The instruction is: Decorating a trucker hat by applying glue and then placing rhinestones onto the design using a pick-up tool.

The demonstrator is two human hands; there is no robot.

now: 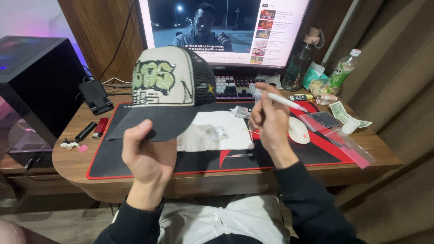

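One left hand (147,156) is gripping the black brim of one cap (169,86), raised at 11 o'clock above the table (72,162). One right hand (269,122) is pinching one white pen (285,101) at 1 o'clock. Two bottles (300,63) are standing beyond.

Room as I see it: rounded wooden tabletop (72,160) beneath the grip; dark wood wall panel (101,31) behind it, left of a lit monitor (226,27); brown curtain (398,68) to its right; black cabinet (31,86) to its left; dim floor (58,223) below; purple glow upper left.
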